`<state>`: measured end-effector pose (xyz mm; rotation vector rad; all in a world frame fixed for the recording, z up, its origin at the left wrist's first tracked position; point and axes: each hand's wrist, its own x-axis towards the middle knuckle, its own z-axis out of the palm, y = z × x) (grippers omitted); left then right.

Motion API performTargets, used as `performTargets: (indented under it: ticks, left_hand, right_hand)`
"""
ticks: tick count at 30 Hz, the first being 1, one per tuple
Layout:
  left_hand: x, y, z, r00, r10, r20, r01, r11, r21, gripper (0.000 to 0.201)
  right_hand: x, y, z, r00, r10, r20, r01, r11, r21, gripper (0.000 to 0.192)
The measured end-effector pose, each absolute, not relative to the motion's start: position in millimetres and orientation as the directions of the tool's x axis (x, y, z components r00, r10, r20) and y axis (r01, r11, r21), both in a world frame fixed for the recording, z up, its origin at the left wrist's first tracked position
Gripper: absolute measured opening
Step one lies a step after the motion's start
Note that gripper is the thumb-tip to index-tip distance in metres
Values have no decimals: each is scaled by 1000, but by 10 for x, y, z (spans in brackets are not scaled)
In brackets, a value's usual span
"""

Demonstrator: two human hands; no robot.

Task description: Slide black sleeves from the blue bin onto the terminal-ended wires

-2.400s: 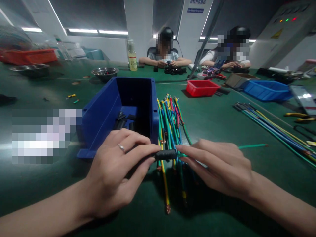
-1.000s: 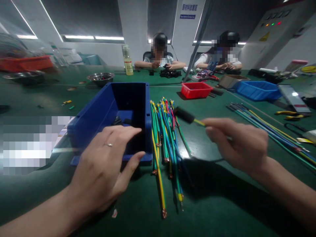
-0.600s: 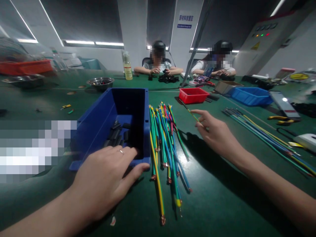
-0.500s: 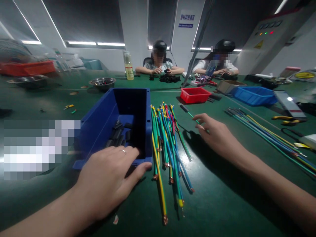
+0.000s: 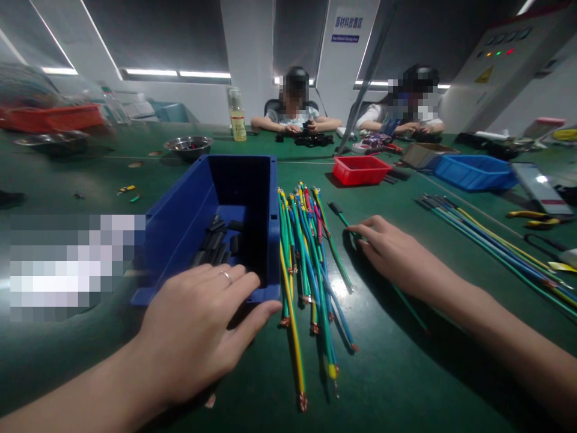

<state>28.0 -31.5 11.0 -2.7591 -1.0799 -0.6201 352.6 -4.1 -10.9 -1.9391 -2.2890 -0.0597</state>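
Note:
My left hand [image 5: 198, 337] rests on the front rim of a blue bin [image 5: 180, 204], fingers apart and reaching just inside, with nothing in it. Short black sleeves [image 5: 216, 240] lie in the bin. Right of the bin is a bundle of green, blue, yellow and red wires [image 5: 306, 258] with bare copper ends. My right hand [image 5: 392, 249] lies low on the green table, to the right of the bundle. It is closed on a thin green wire [image 5: 410, 310]. A black sleeve [image 5: 335, 208] sits on this wire's far end.
A red tray [image 5: 360, 170] and a blue tray [image 5: 473, 171] stand further back. Long wires [image 5: 487, 240] and yellow-handled pliers [image 5: 538, 218] lie at the right. A metal bowl [image 5: 188, 144] and a bottle [image 5: 237, 114] stand behind the bin. Two people work across the table.
Both hands held the black sleeve on the wire; then my right hand carried the sleeved wire right of the bundle and down to the table. My left hand moved to the bin's front rim.

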Motion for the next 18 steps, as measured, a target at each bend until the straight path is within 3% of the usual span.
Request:
performTargets:
  ticks: [6,13,18]
  left_hand:
    - [269,-319,53,639,633,438,694,-719,26,41]
    - [254,-314,27,643,626,441,692,-721,15,41]
    - [256,-310,-16,659,597,459,690,-722,-51,41]
  right_hand:
    - [3526,-105,-25,-98,995,-13,995,98,-4,45]
    - [3579,-4,-78,-4,988,155,996,17,-84,32]
    - [3670,22,-51,3,988,153,989,21,-149,26]
